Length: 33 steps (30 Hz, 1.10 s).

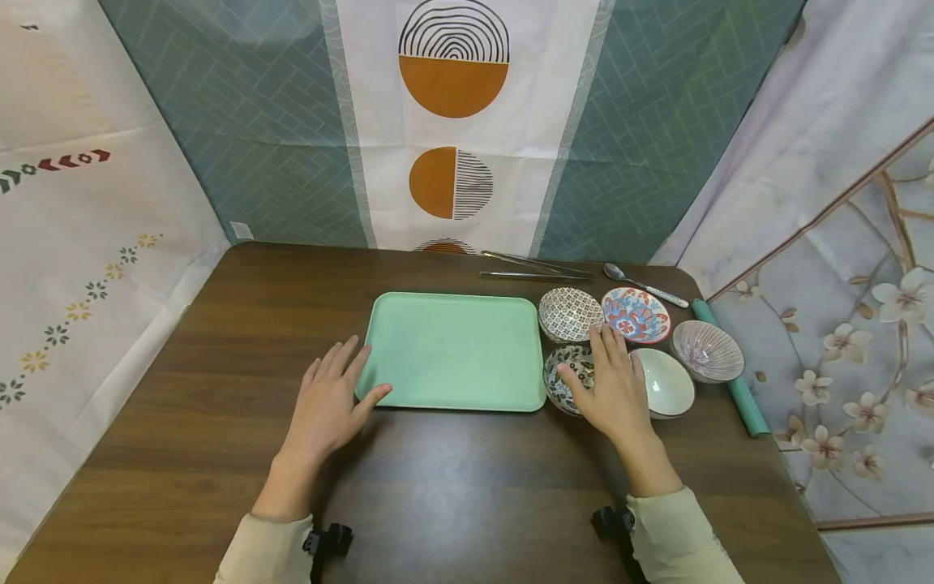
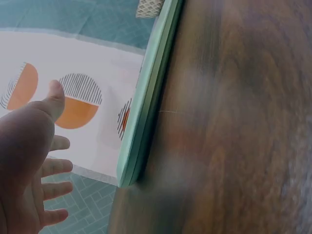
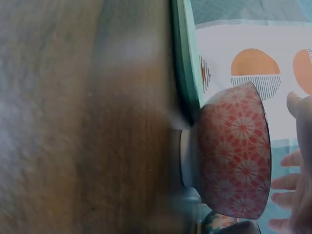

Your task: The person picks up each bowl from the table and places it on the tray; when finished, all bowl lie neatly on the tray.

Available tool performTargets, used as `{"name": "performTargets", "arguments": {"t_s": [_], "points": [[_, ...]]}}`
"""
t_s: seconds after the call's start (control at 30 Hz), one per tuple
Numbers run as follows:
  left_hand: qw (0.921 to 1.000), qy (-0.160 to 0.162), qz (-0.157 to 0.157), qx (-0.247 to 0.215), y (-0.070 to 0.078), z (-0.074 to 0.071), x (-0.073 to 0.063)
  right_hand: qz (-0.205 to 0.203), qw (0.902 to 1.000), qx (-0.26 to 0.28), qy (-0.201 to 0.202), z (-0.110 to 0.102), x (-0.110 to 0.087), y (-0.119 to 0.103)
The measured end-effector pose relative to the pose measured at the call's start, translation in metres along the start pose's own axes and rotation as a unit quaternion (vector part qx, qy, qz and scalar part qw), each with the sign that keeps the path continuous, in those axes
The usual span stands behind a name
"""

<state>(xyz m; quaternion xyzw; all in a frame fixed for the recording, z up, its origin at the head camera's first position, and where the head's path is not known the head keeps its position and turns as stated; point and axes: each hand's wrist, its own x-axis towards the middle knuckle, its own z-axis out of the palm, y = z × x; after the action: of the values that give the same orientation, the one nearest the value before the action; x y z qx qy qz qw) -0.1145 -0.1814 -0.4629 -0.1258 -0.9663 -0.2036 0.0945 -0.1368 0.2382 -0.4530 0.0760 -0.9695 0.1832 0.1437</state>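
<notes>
A pale green rectangular tray (image 1: 452,353) lies on the table. My left hand (image 1: 328,401) hovers at its near left corner with fingers spread, holding nothing; the left wrist view also shows the spread fingers (image 2: 57,165). Over the bowls on the right is my right hand (image 1: 613,393), fingers extended and thumb apart. Under its thumb side stands a dark-patterned bowl (image 1: 558,388), whose outside shows red with pale flowers in the right wrist view (image 3: 236,151). A plain white-lined bowl (image 1: 667,385) sits just right of this hand, partly covered by it.
Behind are a brown-patterned bowl (image 1: 571,315) and a red-and-blue bowl (image 1: 636,315); farther right, a striped bowl (image 1: 708,350). A teal roll (image 1: 744,401) lies beside it. Chopsticks (image 1: 536,276) and a spoon (image 1: 645,285) lie along the back edge. Patterned cloths hang around the table.
</notes>
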Motion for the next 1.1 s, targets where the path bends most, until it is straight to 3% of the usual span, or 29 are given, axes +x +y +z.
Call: {"name": "performTargets", "arguments": {"t_s": [0.1, 0.2, 0.3, 0.43, 0.7, 0.93, 1.1], "points": [[0.9991, 0.029, 0.009, -0.029, 0.0, 0.002, 0.001, 0.001, 0.9994, 0.028, 0.023, -0.004, 0.002, 0.003], [0.9943, 0.061, 0.008, -0.086, -0.002, 0.005, 0.002, 0.016, 0.9949, 0.075, 0.065, -0.009, 0.003, 0.009], [0.9859, 0.076, -0.013, -0.149, -0.004, 0.009, 0.003, 0.033, 0.9858, 0.118, 0.115, -0.016, 0.005, 0.016], [0.9772, 0.079, -0.052, -0.19, -0.009, 0.016, 0.002, 0.052, 0.9758, 0.143, 0.157, -0.024, 0.008, 0.028], [0.9666, 0.075, -0.097, -0.225, -0.015, 0.024, 0.002, 0.124, 0.9648, 0.169, 0.158, -0.034, 0.003, 0.052], [0.96, 0.066, -0.145, -0.23, -0.018, 0.028, 0.004, 0.163, 0.9588, 0.152, 0.176, -0.041, -0.001, 0.074], [0.9592, 0.052, -0.168, -0.221, -0.02, 0.029, 0.004, 0.225, 0.9496, 0.145, 0.163, -0.052, -0.003, 0.09]]}}
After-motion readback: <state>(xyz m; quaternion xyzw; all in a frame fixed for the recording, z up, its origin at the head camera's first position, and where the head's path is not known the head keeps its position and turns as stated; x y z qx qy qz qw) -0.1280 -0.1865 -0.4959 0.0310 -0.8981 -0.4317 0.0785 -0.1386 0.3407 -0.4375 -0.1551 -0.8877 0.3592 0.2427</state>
